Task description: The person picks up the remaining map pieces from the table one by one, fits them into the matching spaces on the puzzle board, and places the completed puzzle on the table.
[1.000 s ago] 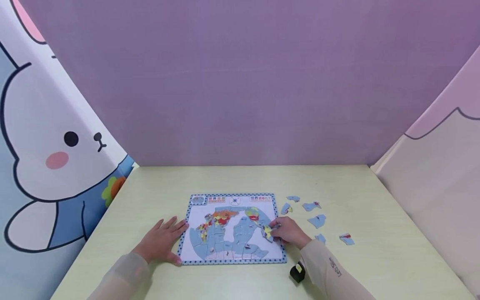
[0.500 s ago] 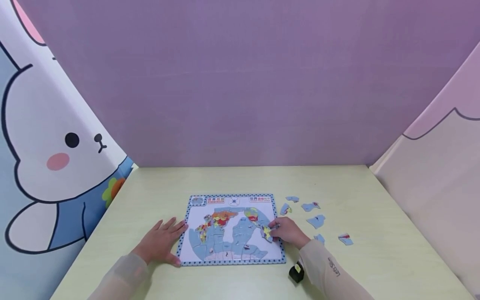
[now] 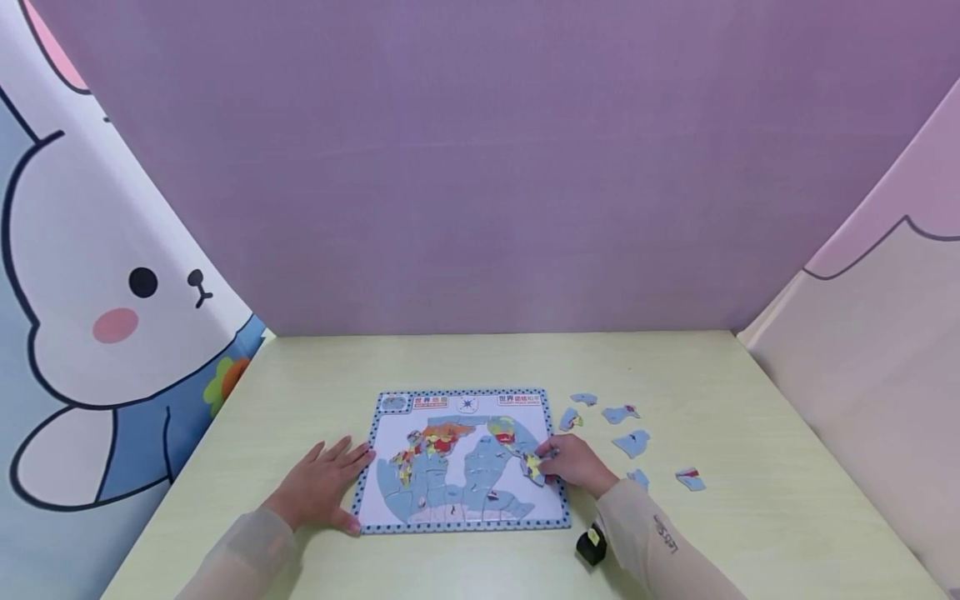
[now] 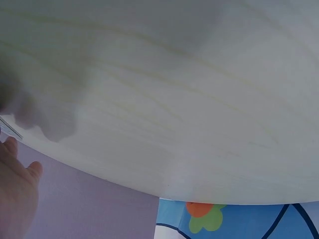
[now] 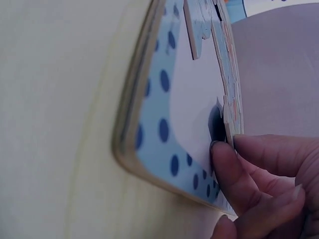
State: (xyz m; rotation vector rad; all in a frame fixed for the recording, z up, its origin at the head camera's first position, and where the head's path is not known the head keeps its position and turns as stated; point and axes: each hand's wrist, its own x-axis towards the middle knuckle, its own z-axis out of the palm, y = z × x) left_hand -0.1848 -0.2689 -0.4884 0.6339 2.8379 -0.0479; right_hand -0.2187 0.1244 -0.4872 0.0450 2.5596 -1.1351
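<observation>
The right hand [image 3: 576,464] partly hides its puzzle piece [image 3: 532,470].

Counter [image 3: 480,358]: pale yellow-green top with faint grain streaks, its back edge straight, both sides spreading toward the viewer.
Back panel [image 3: 480,167]: plain purple, rising along the counter's whole back edge.
Left panel [image 3: 37,550]: light blue, printed, standing along the counter's left edge.
Rabbit [image 3: 75,233]: large and white with thick dark outlines, on the left panel; black eye [image 3: 143,282], pink cheek [image 3: 116,325], small dark nose [image 3: 196,277].
Clothing [image 3: 142,442]: blue, below the rabbit's chin.
Flower [image 3: 225,383]: green and orange, printed near the counter's back-left corner.
Right panel [image 3: 862,358]: pink above, pale cream below, beside the counter's right edge.
Curved line [image 3: 828,277]: dark, dividing those two colours, rising to a point.
</observation>
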